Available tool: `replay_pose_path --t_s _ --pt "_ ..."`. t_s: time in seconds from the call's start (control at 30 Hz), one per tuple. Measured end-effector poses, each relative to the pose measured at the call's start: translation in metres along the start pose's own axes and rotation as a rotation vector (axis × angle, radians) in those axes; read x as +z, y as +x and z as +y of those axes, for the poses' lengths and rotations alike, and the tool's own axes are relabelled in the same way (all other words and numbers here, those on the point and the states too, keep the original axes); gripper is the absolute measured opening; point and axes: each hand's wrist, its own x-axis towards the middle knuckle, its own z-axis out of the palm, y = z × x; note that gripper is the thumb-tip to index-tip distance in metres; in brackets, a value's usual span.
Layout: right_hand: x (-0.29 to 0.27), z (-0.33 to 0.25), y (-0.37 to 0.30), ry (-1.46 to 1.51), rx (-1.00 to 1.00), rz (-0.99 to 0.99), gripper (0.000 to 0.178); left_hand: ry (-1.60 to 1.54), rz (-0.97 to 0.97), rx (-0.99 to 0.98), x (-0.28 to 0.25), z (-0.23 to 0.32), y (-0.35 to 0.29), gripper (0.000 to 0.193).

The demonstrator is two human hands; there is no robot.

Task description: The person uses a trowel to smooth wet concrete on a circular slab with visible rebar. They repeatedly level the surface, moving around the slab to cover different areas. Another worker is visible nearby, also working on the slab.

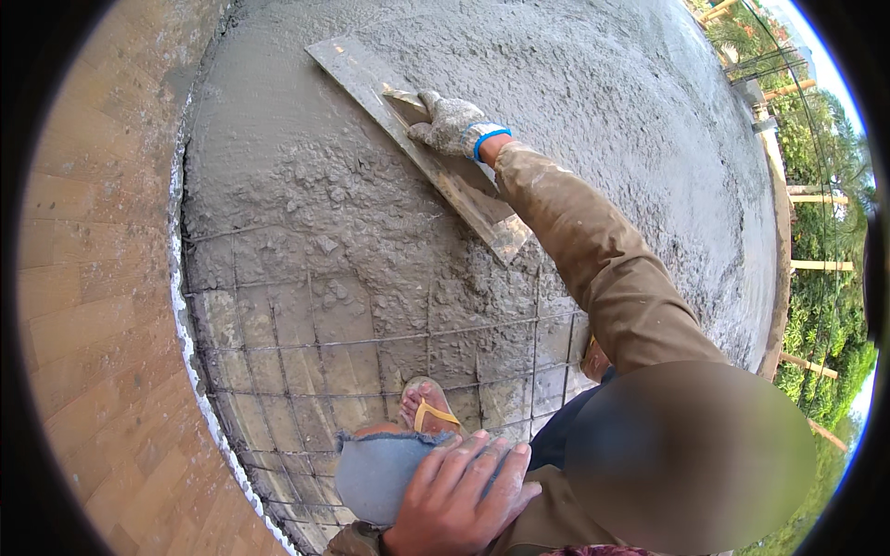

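My right hand, in a dirty grey knit glove with a blue cuff, grips the handle of a long flat concrete float. The float lies slantwise on wet grey concrete, its blade smeared with mix. Rougher, lumpy concrete spreads below its near edge. My bare left hand rests palm down on my bent knee, in torn blue denim, with the fingers stretched out and nothing held. Grey residue marks its fingertips.
A steel rebar grid shows nearer me, partly buried in mix, with my sandalled foot on it. Along the left runs a brown wood-patterned panel with a ragged white edge. At right are formwork edging, timber stakes and greenery. A blurred patch hides the lower right.
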Motion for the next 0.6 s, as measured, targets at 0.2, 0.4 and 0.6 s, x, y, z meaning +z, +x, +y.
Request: replay_pose_path --t_s 0.2,0.4,0.6 --pt "0.03 -0.049 -0.027 0.044 -0.071 -0.07 0.061 0.014 -0.02 0.061 0.004 -0.002 -0.022 0.05" --pt "0.064 -0.085 -0.062 0.025 -0.178 -0.091 0.054 0.016 0.086 0.148 0.01 0.006 -0.017 0.044" --pt "0.068 -0.097 -0.096 0.035 -0.147 -0.054 0.067 0.105 0.194 0.048 -0.023 -0.015 -0.035 0.048"
